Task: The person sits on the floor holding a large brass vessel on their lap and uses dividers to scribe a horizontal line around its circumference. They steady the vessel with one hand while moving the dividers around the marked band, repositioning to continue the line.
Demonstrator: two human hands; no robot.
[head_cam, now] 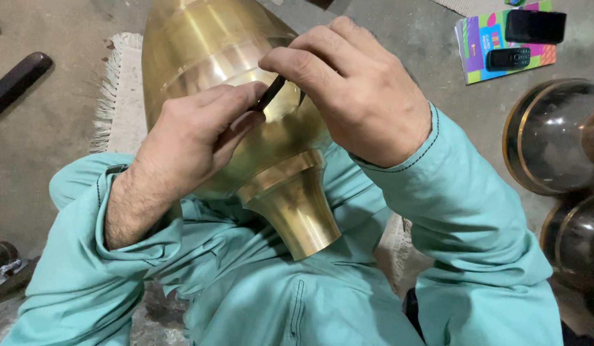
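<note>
Brass vase (207, 45) lies mid-frame on the lap, left hand (188, 138) and right hand (358, 90) both pinching a dark tool (271, 93) against it.

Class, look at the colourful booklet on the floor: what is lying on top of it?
Two phones lie on the colourful booklet: a large black phone and a small keypad phone. They cover part of its cover.

Two phones (535, 26) on colourful booklet (479, 40) — dark metal bowls (553, 138) right.

A metalworker's floor workshop: bare concrete floor (66, 96), brass vessel (207, 51), dark metal bowls (553, 134) alongside
</note>
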